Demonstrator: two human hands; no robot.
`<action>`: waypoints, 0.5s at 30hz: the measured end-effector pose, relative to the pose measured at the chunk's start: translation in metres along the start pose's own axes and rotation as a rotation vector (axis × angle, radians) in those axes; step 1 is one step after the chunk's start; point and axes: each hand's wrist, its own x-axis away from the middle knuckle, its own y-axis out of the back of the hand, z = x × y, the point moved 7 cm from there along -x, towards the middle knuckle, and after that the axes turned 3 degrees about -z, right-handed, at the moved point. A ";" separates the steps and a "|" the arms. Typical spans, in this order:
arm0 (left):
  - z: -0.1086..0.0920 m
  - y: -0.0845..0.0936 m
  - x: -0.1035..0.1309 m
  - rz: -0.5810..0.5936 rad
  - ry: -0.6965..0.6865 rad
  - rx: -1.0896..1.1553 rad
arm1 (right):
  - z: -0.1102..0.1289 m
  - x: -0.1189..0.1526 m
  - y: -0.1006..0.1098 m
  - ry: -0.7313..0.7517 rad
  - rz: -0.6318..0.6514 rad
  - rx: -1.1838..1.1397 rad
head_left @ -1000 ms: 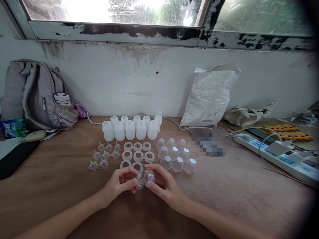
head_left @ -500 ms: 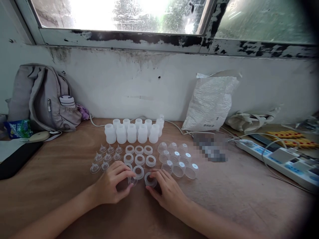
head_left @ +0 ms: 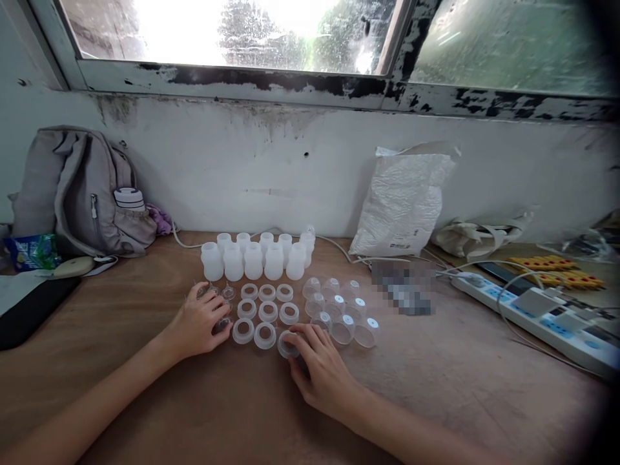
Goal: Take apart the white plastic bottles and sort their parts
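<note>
My left hand (head_left: 201, 320) is over the group of clear bottle nipples (head_left: 228, 292) on the left, its thumb and fingers closed around one of them. The hand hides most of the others. My right hand (head_left: 320, 365) has its fingers and thumb on a translucent screw ring (head_left: 287, 345), at the near right of the rows of similar rings (head_left: 265, 336). Beside the right hand, to its right, stand clear dome-shaped caps (head_left: 343, 328) in rows. Behind the rings are several white, waisted bottles (head_left: 253, 261), upright and without tops.
A grey backpack (head_left: 80, 187) leans on the wall at left, near a black flat object (head_left: 36, 313). A white plastic bag (head_left: 402, 200) stands at back right. On the right lie a blurred item (head_left: 404, 290) and a power strip (head_left: 542, 323) with cables.
My left hand has moved left from the near rings to the nipples, with the clear piece it held. My right hand stays at the same ring, which now lies flatter in the row.
</note>
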 end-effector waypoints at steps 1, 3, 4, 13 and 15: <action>0.000 -0.002 0.000 0.012 0.004 -0.013 | 0.000 0.000 0.000 0.002 0.000 0.008; 0.001 -0.004 0.000 0.030 0.016 -0.027 | 0.000 0.001 0.000 0.007 -0.001 0.021; 0.001 -0.004 0.000 0.040 0.023 -0.028 | 0.000 0.001 0.000 0.008 -0.003 0.027; 0.004 -0.006 0.001 0.063 0.051 -0.003 | -0.002 0.001 -0.004 0.036 -0.020 0.121; 0.003 -0.005 0.001 0.067 0.040 0.018 | 0.000 0.003 -0.006 0.065 -0.023 0.149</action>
